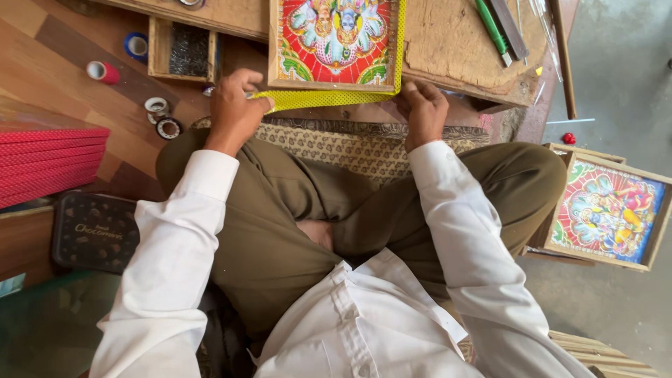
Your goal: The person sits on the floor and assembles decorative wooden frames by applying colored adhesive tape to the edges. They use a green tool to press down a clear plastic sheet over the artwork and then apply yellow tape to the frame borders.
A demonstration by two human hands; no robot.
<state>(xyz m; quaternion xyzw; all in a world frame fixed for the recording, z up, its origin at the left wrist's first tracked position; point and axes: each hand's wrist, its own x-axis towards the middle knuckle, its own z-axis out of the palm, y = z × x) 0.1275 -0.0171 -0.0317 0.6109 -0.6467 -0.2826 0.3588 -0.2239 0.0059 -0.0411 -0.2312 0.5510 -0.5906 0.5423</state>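
Note:
A colourful picture in a wooden frame (336, 42) lies on a worn wooden board (448, 42) in front of me. A yellow dotted strip (329, 99) runs along the frame's near and right edges. My left hand (234, 108) pinches the strip at the frame's near left corner. At the near right corner, my right hand (422, 108) presses its fingers on the board's edge beside the strip. I sit cross-legged in olive trousers and a white shirt on a patterned cushion (350, 143).
Another framed picture (609, 210) leans at my right. Tape rolls (161, 117), a red roll (103, 71) and a blue roll (136, 46) lie on the floor at left, by a small wooden box (183, 50), red strips (49, 164) and a dark tin (94, 231). A green-handled tool (492, 29) rests on the board.

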